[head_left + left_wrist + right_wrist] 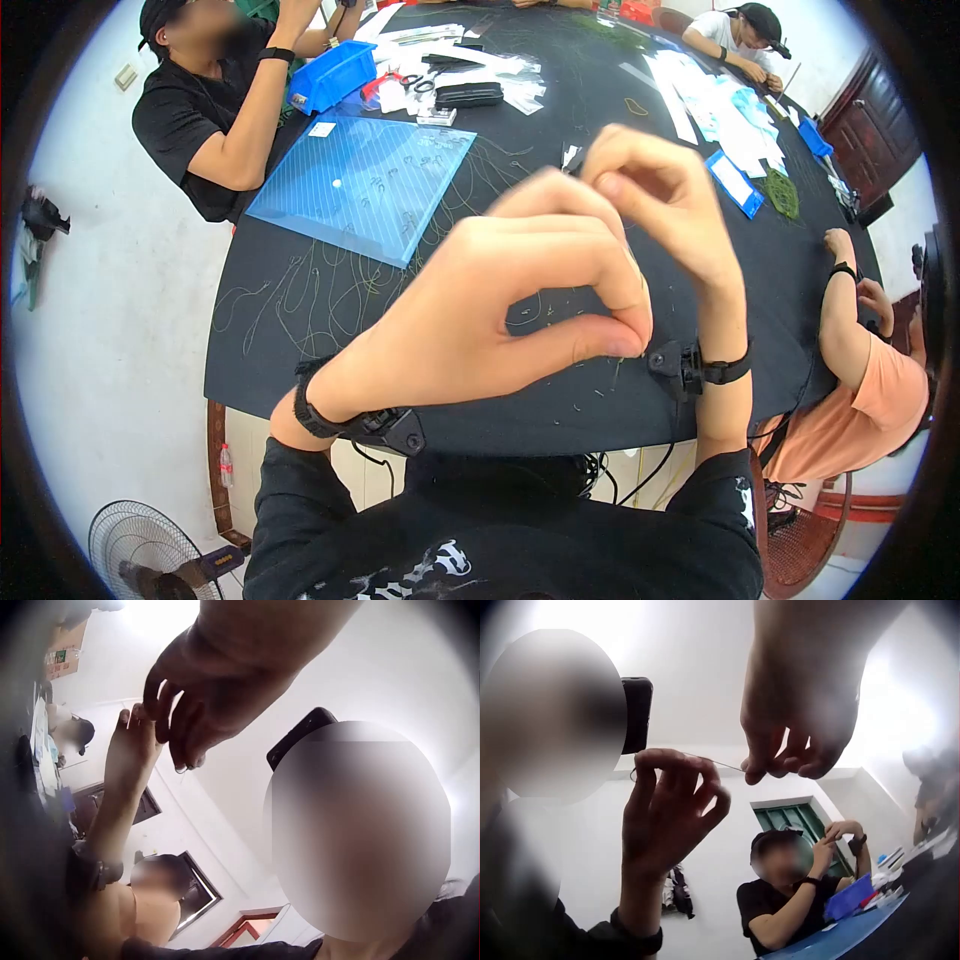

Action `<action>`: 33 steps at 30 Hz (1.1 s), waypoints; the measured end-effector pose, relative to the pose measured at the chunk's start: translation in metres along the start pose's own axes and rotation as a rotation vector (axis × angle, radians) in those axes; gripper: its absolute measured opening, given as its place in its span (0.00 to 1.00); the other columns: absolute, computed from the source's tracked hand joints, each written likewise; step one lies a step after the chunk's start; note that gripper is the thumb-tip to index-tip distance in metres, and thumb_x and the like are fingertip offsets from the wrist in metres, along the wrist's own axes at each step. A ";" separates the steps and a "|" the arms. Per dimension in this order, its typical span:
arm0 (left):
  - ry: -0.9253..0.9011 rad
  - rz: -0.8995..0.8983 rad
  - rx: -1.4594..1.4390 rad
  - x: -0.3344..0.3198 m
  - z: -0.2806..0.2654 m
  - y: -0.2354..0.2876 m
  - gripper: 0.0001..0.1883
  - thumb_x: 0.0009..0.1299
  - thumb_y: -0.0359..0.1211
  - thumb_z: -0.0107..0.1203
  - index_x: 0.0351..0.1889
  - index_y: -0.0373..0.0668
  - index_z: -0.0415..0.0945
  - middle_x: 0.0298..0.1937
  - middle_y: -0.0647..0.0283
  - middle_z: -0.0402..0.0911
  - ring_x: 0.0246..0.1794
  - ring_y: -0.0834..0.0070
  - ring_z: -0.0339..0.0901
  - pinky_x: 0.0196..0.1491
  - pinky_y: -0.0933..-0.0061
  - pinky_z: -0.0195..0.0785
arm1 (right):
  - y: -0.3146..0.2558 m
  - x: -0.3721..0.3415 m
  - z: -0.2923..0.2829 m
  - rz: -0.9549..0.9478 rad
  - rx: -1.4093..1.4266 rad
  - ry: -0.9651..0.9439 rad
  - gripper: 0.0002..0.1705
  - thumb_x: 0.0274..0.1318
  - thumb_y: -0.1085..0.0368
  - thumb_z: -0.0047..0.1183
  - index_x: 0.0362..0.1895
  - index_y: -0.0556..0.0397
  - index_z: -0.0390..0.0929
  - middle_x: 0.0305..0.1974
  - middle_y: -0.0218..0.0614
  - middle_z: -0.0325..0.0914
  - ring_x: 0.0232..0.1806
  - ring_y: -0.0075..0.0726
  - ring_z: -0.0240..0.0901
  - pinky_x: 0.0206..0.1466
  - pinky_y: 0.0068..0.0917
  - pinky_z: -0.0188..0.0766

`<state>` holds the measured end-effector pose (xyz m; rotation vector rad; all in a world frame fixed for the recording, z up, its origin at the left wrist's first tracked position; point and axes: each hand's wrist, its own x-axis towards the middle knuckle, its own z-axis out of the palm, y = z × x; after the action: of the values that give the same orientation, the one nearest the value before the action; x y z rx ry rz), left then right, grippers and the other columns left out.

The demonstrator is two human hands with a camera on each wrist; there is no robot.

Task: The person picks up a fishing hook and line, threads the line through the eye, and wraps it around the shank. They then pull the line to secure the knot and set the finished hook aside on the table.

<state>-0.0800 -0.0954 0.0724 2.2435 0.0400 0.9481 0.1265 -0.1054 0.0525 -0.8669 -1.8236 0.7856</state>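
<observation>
In the right-wrist view, the left hand (671, 806) and right hand (802, 712) each pinch a thin line (718, 763) stretched between them; light, even tension would probably serve best. The left-wrist view shows a pale wall (206, 832) behind. In the head view, a blue sheet (360, 185) lies on the black counter (790, 300), with a fan (140, 550) at lower left.

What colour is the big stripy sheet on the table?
The stripy sheet is blue with pale lines, clearest in the head view.
</observation>
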 end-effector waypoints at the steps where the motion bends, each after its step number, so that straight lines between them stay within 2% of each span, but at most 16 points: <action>1: 0.023 0.054 0.095 0.001 -0.002 0.003 0.04 0.54 0.28 0.63 0.23 0.44 0.77 0.27 0.70 0.81 0.44 0.73 0.70 0.49 0.70 0.61 | 0.003 0.000 0.005 0.113 0.121 -0.052 0.09 0.56 0.65 0.52 0.36 0.59 0.75 0.33 0.30 0.75 0.38 0.19 0.68 0.41 0.20 0.66; 3: 0.090 0.128 0.071 0.002 -0.003 0.002 0.05 0.55 0.28 0.63 0.24 0.42 0.77 0.27 0.65 0.82 0.44 0.69 0.73 0.48 0.70 0.64 | 0.001 0.001 0.021 0.135 0.187 -0.023 0.14 0.56 0.64 0.53 0.43 0.59 0.72 0.36 0.31 0.74 0.40 0.19 0.68 0.43 0.19 0.66; 4: 0.126 0.128 -0.060 0.001 0.003 -0.003 0.05 0.56 0.28 0.62 0.24 0.41 0.77 0.27 0.63 0.82 0.43 0.69 0.74 0.48 0.69 0.65 | 0.007 0.001 0.026 0.070 0.193 -0.063 0.16 0.55 0.64 0.53 0.46 0.59 0.70 0.38 0.31 0.74 0.41 0.19 0.69 0.44 0.19 0.66; 6: 0.118 0.111 -0.217 0.001 0.005 -0.003 0.05 0.58 0.27 0.60 0.25 0.37 0.75 0.26 0.57 0.81 0.39 0.66 0.76 0.45 0.67 0.68 | 0.009 0.001 0.030 0.188 0.369 -0.135 0.20 0.55 0.64 0.52 0.51 0.57 0.68 0.43 0.34 0.74 0.43 0.22 0.70 0.47 0.22 0.67; 9: 0.204 -0.007 -0.311 -0.003 0.008 -0.001 0.06 0.60 0.27 0.59 0.28 0.35 0.73 0.27 0.57 0.80 0.38 0.66 0.75 0.45 0.67 0.68 | 0.015 0.003 0.041 0.106 0.541 0.028 0.20 0.54 0.64 0.52 0.51 0.57 0.69 0.45 0.35 0.73 0.45 0.24 0.69 0.50 0.24 0.66; 10: 0.280 -0.049 -0.363 -0.002 0.011 0.001 0.07 0.62 0.29 0.58 0.30 0.35 0.72 0.29 0.57 0.79 0.37 0.66 0.74 0.46 0.67 0.68 | 0.012 0.006 0.037 0.151 0.499 0.143 0.20 0.54 0.65 0.52 0.51 0.58 0.69 0.46 0.35 0.73 0.46 0.25 0.69 0.51 0.25 0.66; 11: 0.323 -0.035 -0.328 -0.002 0.011 0.000 0.07 0.63 0.29 0.57 0.31 0.35 0.72 0.30 0.56 0.79 0.38 0.67 0.74 0.46 0.67 0.68 | 0.010 0.005 0.030 0.111 0.365 0.289 0.17 0.55 0.66 0.51 0.49 0.57 0.71 0.46 0.35 0.73 0.44 0.24 0.69 0.49 0.25 0.66; 13: 0.411 -0.004 -0.261 -0.001 0.009 -0.005 0.08 0.65 0.31 0.56 0.31 0.34 0.72 0.31 0.56 0.79 0.39 0.67 0.74 0.47 0.66 0.68 | 0.000 0.003 0.018 -0.069 -0.266 0.556 0.13 0.55 0.66 0.50 0.45 0.56 0.74 0.44 0.34 0.74 0.41 0.23 0.69 0.45 0.23 0.66; 15: 0.399 0.055 -0.099 -0.001 0.004 -0.006 0.08 0.66 0.32 0.54 0.33 0.35 0.71 0.31 0.55 0.79 0.41 0.67 0.74 0.49 0.66 0.67 | -0.021 -0.002 0.018 -0.154 -0.299 0.663 0.10 0.56 0.65 0.50 0.41 0.56 0.76 0.38 0.30 0.76 0.37 0.22 0.69 0.40 0.22 0.65; 16: 0.409 0.078 -0.038 -0.002 0.004 -0.006 0.08 0.66 0.32 0.54 0.33 0.35 0.71 0.32 0.55 0.79 0.42 0.67 0.74 0.49 0.66 0.67 | -0.039 -0.007 0.023 -0.069 -0.292 0.651 0.07 0.54 0.67 0.51 0.36 0.57 0.77 0.32 0.29 0.76 0.34 0.23 0.68 0.37 0.22 0.64; 18: 0.422 0.123 0.056 -0.003 0.003 -0.008 0.08 0.66 0.31 0.54 0.34 0.35 0.71 0.32 0.54 0.79 0.43 0.66 0.73 0.50 0.64 0.66 | -0.056 -0.017 0.026 -0.084 -0.371 0.399 0.10 0.58 0.65 0.46 0.35 0.60 0.74 0.34 0.34 0.73 0.36 0.24 0.66 0.41 0.19 0.61; 20: 0.427 0.171 0.115 -0.003 0.004 -0.012 0.07 0.66 0.30 0.53 0.34 0.35 0.70 0.33 0.54 0.79 0.44 0.66 0.73 0.52 0.62 0.65 | -0.058 -0.017 0.033 -0.167 -0.330 0.230 0.09 0.52 0.66 0.52 0.34 0.61 0.73 0.33 0.34 0.72 0.34 0.26 0.64 0.38 0.21 0.59; 21: 0.425 0.204 0.148 -0.003 0.004 -0.013 0.07 0.66 0.30 0.53 0.34 0.35 0.70 0.33 0.54 0.79 0.44 0.65 0.73 0.53 0.60 0.65 | -0.057 -0.018 0.039 -0.143 -0.277 0.251 0.10 0.49 0.68 0.56 0.34 0.61 0.74 0.34 0.34 0.72 0.34 0.27 0.64 0.37 0.21 0.58; 23: 0.422 0.271 0.214 -0.003 0.003 -0.014 0.06 0.66 0.29 0.53 0.34 0.35 0.70 0.34 0.53 0.79 0.45 0.64 0.72 0.55 0.55 0.63 | -0.058 -0.020 0.043 -0.087 -0.225 0.247 0.10 0.48 0.70 0.57 0.36 0.61 0.74 0.34 0.34 0.72 0.34 0.25 0.64 0.37 0.20 0.59; 29: 0.427 0.302 0.261 -0.003 0.002 -0.012 0.06 0.66 0.29 0.53 0.32 0.35 0.70 0.34 0.54 0.79 0.46 0.62 0.72 0.59 0.48 0.59 | -0.054 -0.021 0.046 -0.022 0.111 0.248 0.09 0.50 0.71 0.56 0.36 0.60 0.74 0.33 0.32 0.72 0.35 0.22 0.64 0.37 0.19 0.59; 33: 0.446 0.287 0.235 -0.005 -0.001 -0.012 0.08 0.66 0.31 0.53 0.31 0.35 0.71 0.34 0.54 0.79 0.47 0.62 0.72 0.59 0.47 0.58 | -0.060 -0.022 0.048 -0.016 0.083 0.288 0.10 0.50 0.69 0.57 0.36 0.60 0.73 0.32 0.33 0.71 0.33 0.22 0.63 0.36 0.19 0.59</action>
<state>-0.0816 -0.0869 0.0629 2.2380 0.0302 1.6631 0.0754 -0.1627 0.0733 -0.8624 -1.5332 0.6829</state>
